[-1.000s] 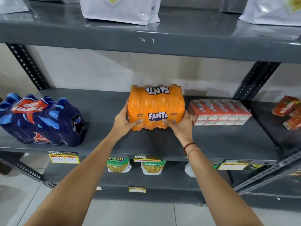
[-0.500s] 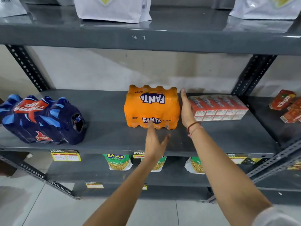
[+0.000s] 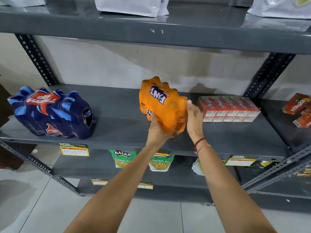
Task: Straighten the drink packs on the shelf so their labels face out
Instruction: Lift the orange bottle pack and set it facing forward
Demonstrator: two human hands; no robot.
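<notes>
Head view: an orange drink pack point(image 3: 164, 106) sits mid-shelf, tilted and turned at an angle, one corner raised off the grey shelf point(image 3: 117, 125).
Left hand point(image 3: 157, 130): cupped under the pack's near lower corner, fingers wrapped on the film, holding it.
Right hand point(image 3: 193, 118): open and flat, palm pressed against the pack's right side, steadying it.
Label: the brand lettering runs across the top and near face, askew, not squarely outward.
Handling: probably heavy for its size, full bottles under tight shrink film; the film looks glossy and likely slippery, and the bundle may flex between bottles. Best gripped low at opposite corners or sides, not by the film alone.
Neighbours: a red carton pack point(image 3: 228, 109) lies just beside the right hand; a blue drink pack point(image 3: 50, 113) lies well apart to the left, tipped on its side.
Surface: smooth painted metal, so the pack should pivot easily.
Room: pale wall behind, tiled floor below, snack bags point(image 3: 160, 163) on the lower shelf.
</notes>
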